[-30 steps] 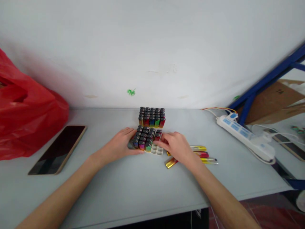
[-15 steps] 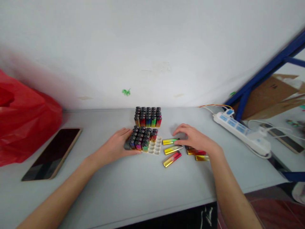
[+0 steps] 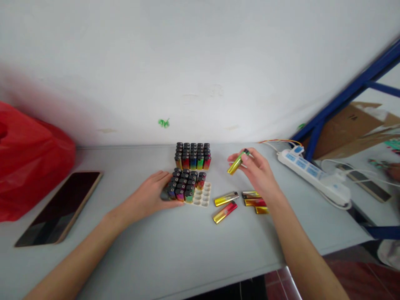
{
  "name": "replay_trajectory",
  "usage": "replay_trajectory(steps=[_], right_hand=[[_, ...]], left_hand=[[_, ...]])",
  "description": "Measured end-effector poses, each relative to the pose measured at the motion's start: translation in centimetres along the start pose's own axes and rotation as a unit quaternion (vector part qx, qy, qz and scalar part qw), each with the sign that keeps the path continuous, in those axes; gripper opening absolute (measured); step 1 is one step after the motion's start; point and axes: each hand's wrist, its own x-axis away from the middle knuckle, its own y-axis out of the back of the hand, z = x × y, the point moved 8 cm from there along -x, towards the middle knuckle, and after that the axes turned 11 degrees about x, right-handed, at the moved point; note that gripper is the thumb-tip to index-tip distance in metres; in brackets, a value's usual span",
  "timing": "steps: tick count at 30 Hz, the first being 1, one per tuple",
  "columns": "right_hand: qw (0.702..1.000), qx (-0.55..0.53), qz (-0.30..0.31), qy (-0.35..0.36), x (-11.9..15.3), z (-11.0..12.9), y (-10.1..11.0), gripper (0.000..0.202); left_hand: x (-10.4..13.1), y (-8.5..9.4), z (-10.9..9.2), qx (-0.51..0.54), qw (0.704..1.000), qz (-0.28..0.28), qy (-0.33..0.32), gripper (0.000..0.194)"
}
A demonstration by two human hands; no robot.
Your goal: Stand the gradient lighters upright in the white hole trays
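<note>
Between the thumb and fingers of my right hand [image 3: 258,168] is a yellow-green lighter [image 3: 238,161], raised above the table and tilted, its black top up and to the right. My left hand [image 3: 153,189] wraps round the left side of a white tray [image 3: 204,202] with round holes, steadying it and its upright lighters [image 3: 183,183]. Bare holes show along the tray's right side. To the right of it lie a yellow lighter [image 3: 225,198] and a red-and-gold lighter [image 3: 225,212]. Several more lighters [image 3: 254,202] lie below my right wrist, which partly covers them.
Behind the tray stands a full block of upright lighters [image 3: 193,156], close to the wall. A phone [image 3: 59,208] and a red plastic bag [image 3: 34,162] are at the left. On the right lie a white power strip [image 3: 312,175] with cables and a blue metal frame [image 3: 315,137].
My right hand has picked up the yellow-green lighter from the table and lifted it up and away. My left hand keeps its place at the tray. The view has shifted slightly.
</note>
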Motion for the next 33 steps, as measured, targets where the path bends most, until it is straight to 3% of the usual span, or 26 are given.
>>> replay_trajectory(steps=[4,8,12,19,22,27,33], right_hand=[[0.995,-0.088,0.003,-0.045,0.2,-0.2,-1.1,0.049],[0.990,-0.117,0.051,-0.052,0.6,-0.5,-3.2,0.047],[0.992,-0.033,0.095,-0.078,1.3,-1.5,-5.6,0.045],[0.979,0.200,0.018,0.034,1.9,0.0,-6.0,0.061],[0.971,0.234,0.006,0.043,1.9,0.1,-5.9,0.055],[0.962,0.270,-0.015,0.044,1.5,-0.4,-5.8,0.038],[0.960,0.276,-0.012,0.055,1.7,0.1,-6.2,0.048]], left_hand=[[0.0,-0.1,-0.1,0.005,1.000,0.014,0.008,0.055],[-0.1,0.1,-0.3,0.010,1.000,0.010,0.005,0.056],[-0.2,0.1,-0.3,0.004,1.000,0.002,0.006,0.056],[0.1,-0.3,0.2,-0.029,0.999,-0.021,0.007,0.061],[0.3,-0.4,0.4,-0.030,0.999,-0.038,0.006,0.069],[0.2,-0.6,0.2,-0.033,0.999,-0.036,0.005,0.062],[0.2,-0.4,0.0,-0.028,0.999,-0.043,0.004,0.062]])
